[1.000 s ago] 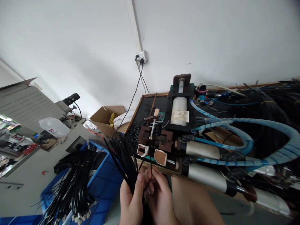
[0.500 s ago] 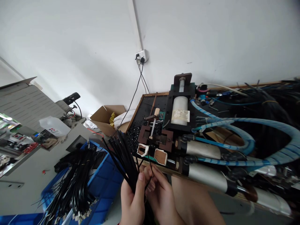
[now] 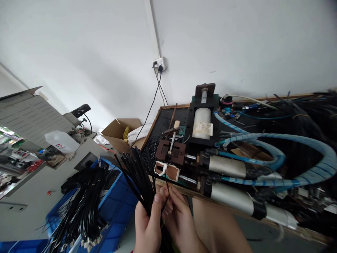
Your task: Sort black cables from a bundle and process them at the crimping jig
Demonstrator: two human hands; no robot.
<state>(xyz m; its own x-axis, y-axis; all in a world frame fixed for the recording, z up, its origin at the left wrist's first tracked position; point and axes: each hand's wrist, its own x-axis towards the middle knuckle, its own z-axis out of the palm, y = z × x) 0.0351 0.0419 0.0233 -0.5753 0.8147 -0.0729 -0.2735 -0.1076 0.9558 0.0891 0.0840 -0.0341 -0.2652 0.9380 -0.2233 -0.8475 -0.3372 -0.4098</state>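
Observation:
My left hand (image 3: 147,225) is wrapped round a thick bundle of black cables (image 3: 139,172), their cut ends pointing up and away. Close beside it, my right hand (image 3: 181,219) pinches one black cable (image 3: 166,181) between thumb and fingers. That cable runs up to a pair of brown-faced clamp pads (image 3: 172,173) with white edges, which are pressed together around it. Its far end is hidden behind them. Just beyond, the dark brown jaw blocks (image 3: 177,151) of a pneumatic machine are also closed together.
Silver air cylinders (image 3: 231,198) and blue hoses (image 3: 310,144) fill the bench's right side. Black scraps (image 3: 150,149) litter the board behind the jaws. At left, a blue crate (image 3: 116,207) holds more black cables with white connectors; an open cardboard box (image 3: 113,135) stands behind.
The right clamp pad and right jaw block have slid left, closing against their left counterparts with the cable between the pads. Both hands have stayed nearly in place.

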